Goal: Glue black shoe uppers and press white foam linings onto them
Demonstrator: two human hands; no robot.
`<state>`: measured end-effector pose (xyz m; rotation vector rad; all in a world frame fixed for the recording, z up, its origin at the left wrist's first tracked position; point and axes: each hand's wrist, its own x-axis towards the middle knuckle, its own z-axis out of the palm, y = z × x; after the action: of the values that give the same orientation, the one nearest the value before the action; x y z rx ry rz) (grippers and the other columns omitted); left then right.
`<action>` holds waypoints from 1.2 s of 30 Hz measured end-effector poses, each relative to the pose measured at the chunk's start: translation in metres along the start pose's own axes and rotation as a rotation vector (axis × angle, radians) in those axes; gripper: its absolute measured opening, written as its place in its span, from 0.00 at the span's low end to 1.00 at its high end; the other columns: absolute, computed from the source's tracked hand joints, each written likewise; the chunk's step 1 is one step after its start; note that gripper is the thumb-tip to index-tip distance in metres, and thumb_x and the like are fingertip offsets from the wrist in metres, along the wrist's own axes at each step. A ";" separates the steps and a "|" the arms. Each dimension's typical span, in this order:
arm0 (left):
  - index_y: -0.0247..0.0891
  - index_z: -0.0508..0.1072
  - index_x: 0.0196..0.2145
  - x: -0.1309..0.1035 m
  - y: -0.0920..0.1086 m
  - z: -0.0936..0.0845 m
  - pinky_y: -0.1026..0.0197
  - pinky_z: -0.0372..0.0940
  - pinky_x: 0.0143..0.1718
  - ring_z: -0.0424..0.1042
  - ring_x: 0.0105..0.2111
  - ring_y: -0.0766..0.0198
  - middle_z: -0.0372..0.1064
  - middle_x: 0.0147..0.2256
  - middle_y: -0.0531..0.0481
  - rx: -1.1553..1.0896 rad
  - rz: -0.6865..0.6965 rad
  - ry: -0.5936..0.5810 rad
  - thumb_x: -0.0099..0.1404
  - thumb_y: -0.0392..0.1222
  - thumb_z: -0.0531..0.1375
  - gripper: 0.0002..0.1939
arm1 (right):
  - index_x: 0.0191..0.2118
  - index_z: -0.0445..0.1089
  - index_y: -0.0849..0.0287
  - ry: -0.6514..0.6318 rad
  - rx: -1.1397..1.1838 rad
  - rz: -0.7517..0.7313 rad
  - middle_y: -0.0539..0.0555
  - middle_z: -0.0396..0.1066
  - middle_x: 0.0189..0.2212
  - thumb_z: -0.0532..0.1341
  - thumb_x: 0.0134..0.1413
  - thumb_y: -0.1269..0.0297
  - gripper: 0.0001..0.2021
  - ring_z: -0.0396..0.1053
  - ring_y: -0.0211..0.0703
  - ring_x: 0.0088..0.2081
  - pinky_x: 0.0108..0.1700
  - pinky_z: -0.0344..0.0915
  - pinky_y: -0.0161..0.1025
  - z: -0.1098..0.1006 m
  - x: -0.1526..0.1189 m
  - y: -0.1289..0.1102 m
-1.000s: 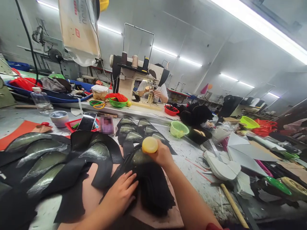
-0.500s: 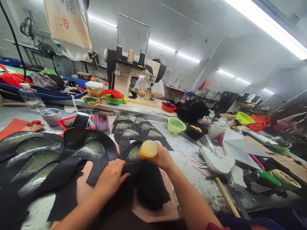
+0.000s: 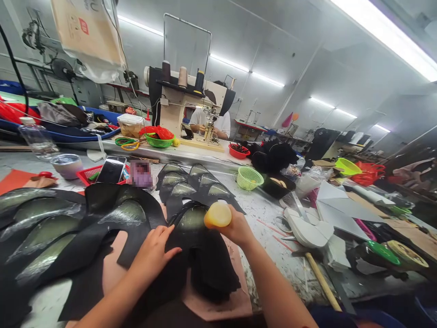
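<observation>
My right hand (image 3: 237,226) is closed around a yellow bottle (image 3: 218,215), its round base turned toward the camera. The bottle is over the right side of a stack of black pieces (image 3: 213,269), whose top piece has a shiny pale green curved patch (image 3: 191,219). My left hand (image 3: 155,250) rests on the left edge of that stack, thumb spread from the fingers, holding nothing. More black pieces with shiny patches (image 3: 124,212) lie overlapped at the left, and others (image 3: 200,180) lie behind the stack. The bottle's tip is hidden.
A hammer (image 3: 322,280) and white pieces (image 3: 309,228) lie at the right. A green basket (image 3: 250,178), a red basket with a phone (image 3: 111,170) and a cup (image 3: 66,166) stand farther back. Beyond is a sewing machine (image 3: 191,98) with a person (image 3: 221,123) behind it.
My right hand and the bottle have moved slightly right, uncovering more of the shiny patch. The left hand stays on the stack. The view has shifted a little.
</observation>
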<state>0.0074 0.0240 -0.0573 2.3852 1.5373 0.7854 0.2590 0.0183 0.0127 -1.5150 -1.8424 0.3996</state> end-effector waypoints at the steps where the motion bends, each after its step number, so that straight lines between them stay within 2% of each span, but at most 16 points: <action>1: 0.37 0.67 0.46 0.000 0.000 0.000 0.55 0.64 0.42 0.67 0.40 0.55 0.68 0.38 0.48 0.003 0.003 0.003 0.52 0.44 0.62 0.23 | 0.42 0.64 0.58 0.052 -0.016 0.016 0.54 0.72 0.34 0.66 0.36 0.53 0.25 0.70 0.48 0.34 0.34 0.64 0.39 0.003 0.005 -0.002; 3: 0.37 0.68 0.46 0.000 0.001 0.000 0.55 0.64 0.42 0.68 0.40 0.55 0.68 0.38 0.48 0.005 0.008 0.004 0.52 0.44 0.62 0.22 | 0.43 0.63 0.58 0.110 -0.050 0.018 0.55 0.72 0.34 0.65 0.38 0.52 0.25 0.70 0.49 0.34 0.34 0.63 0.39 0.010 0.018 -0.009; 5: 0.37 0.68 0.45 0.000 0.001 -0.001 0.55 0.64 0.43 0.68 0.41 0.54 0.68 0.38 0.47 -0.006 0.004 -0.002 0.52 0.44 0.62 0.22 | 0.44 0.62 0.58 0.096 -0.094 -0.008 0.56 0.72 0.35 0.65 0.40 0.53 0.24 0.70 0.50 0.35 0.34 0.63 0.39 0.019 0.031 -0.022; 10: 0.37 0.68 0.42 0.003 0.003 -0.008 0.54 0.65 0.42 0.68 0.40 0.55 0.68 0.37 0.48 -0.083 -0.042 -0.049 0.51 0.45 0.62 0.20 | 0.41 0.63 0.57 -0.188 -0.166 -0.167 0.55 0.73 0.33 0.66 0.38 0.55 0.22 0.71 0.51 0.35 0.31 0.61 0.37 0.042 0.045 -0.056; 12: 0.37 0.68 0.40 0.003 0.005 -0.010 0.54 0.65 0.42 0.68 0.39 0.55 0.68 0.37 0.48 -0.097 -0.058 -0.054 0.50 0.45 0.62 0.18 | 0.42 0.63 0.57 -0.219 -0.166 -0.197 0.54 0.73 0.33 0.66 0.38 0.56 0.23 0.71 0.50 0.34 0.30 0.61 0.37 0.044 0.049 -0.058; 15: 0.37 0.67 0.38 0.002 0.009 -0.013 0.53 0.64 0.42 0.68 0.40 0.54 0.68 0.37 0.48 -0.085 -0.068 -0.022 0.49 0.43 0.63 0.18 | 0.44 0.63 0.58 -0.022 -0.164 -0.116 0.56 0.72 0.36 0.64 0.41 0.58 0.22 0.71 0.50 0.35 0.33 0.63 0.39 0.037 0.052 -0.045; 17: 0.38 0.67 0.36 0.000 0.012 -0.014 0.52 0.64 0.41 0.68 0.39 0.53 0.68 0.36 0.47 -0.069 -0.059 -0.002 0.48 0.42 0.63 0.17 | 0.44 0.63 0.59 0.199 -0.104 -0.039 0.57 0.72 0.36 0.64 0.41 0.58 0.22 0.70 0.50 0.36 0.35 0.64 0.40 0.025 0.048 -0.030; 20: 0.40 0.66 0.33 -0.003 0.019 -0.019 0.53 0.63 0.39 0.68 0.37 0.53 0.69 0.34 0.48 -0.102 -0.038 -0.004 0.49 0.39 0.61 0.11 | 0.42 0.65 0.61 0.591 0.097 0.170 0.57 0.72 0.33 0.67 0.31 0.52 0.29 0.70 0.50 0.34 0.34 0.66 0.43 0.003 0.026 -0.005; 22: 0.41 0.65 0.32 0.000 0.024 -0.025 0.55 0.63 0.38 0.69 0.36 0.55 0.69 0.33 0.50 -0.216 -0.051 -0.078 0.52 0.39 0.57 0.07 | 0.38 0.66 0.62 0.804 0.307 0.314 0.55 0.71 0.31 0.69 0.26 0.51 0.29 0.69 0.49 0.32 0.32 0.68 0.43 -0.012 0.001 0.011; 24: 0.42 0.64 0.34 0.009 0.030 -0.032 0.56 0.63 0.40 0.69 0.38 0.57 0.70 0.34 0.50 -0.390 -0.070 -0.197 0.54 0.39 0.54 0.08 | 0.35 0.67 0.62 0.937 0.578 0.387 0.51 0.70 0.29 0.69 0.25 0.52 0.26 0.69 0.44 0.30 0.28 0.69 0.41 -0.026 -0.027 0.024; 26: 0.42 0.64 0.38 0.028 0.039 -0.041 0.56 0.61 0.44 0.68 0.42 0.57 0.70 0.39 0.49 -0.582 -0.069 -0.313 0.52 0.39 0.55 0.13 | 0.33 0.67 0.61 1.048 0.780 0.429 0.48 0.69 0.28 0.70 0.25 0.56 0.24 0.68 0.39 0.27 0.25 0.69 0.36 -0.039 -0.054 0.035; 28: 0.40 0.63 0.42 0.054 0.055 -0.049 0.56 0.60 0.46 0.66 0.45 0.56 0.69 0.42 0.48 -0.765 -0.066 -0.399 0.48 0.39 0.57 0.20 | 0.32 0.67 0.61 1.145 0.874 0.457 0.46 0.68 0.27 0.71 0.24 0.59 0.22 0.67 0.35 0.24 0.22 0.67 0.32 -0.050 -0.075 0.043; 31: 0.39 0.64 0.42 0.097 0.091 -0.050 0.58 0.63 0.40 0.69 0.38 0.58 0.70 0.38 0.50 -1.018 -0.120 -0.523 0.45 0.36 0.59 0.24 | 0.29 0.68 0.61 1.227 0.921 0.454 0.45 0.68 0.25 0.71 0.24 0.62 0.20 0.66 0.33 0.22 0.21 0.67 0.29 -0.061 -0.098 0.050; 33: 0.39 0.65 0.41 0.125 0.117 -0.041 0.60 0.64 0.35 0.70 0.32 0.62 0.70 0.32 0.53 -1.111 -0.147 -0.576 0.46 0.33 0.58 0.22 | 0.30 0.68 0.60 1.252 0.946 0.439 0.45 0.69 0.26 0.71 0.25 0.62 0.19 0.66 0.33 0.23 0.21 0.68 0.28 -0.064 -0.108 0.055; 36: 0.39 0.65 0.43 0.162 0.150 -0.012 0.62 0.64 0.30 0.69 0.25 0.66 0.68 0.26 0.56 -1.114 -0.160 -0.570 0.50 0.30 0.54 0.21 | 0.31 0.69 0.58 1.278 0.961 0.453 0.45 0.70 0.28 0.71 0.26 0.62 0.19 0.68 0.34 0.24 0.22 0.69 0.28 -0.064 -0.120 0.065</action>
<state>0.1702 0.1005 0.0708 1.4310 0.7144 0.5955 0.3577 -0.0900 -0.0223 -0.9966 -0.2008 0.3082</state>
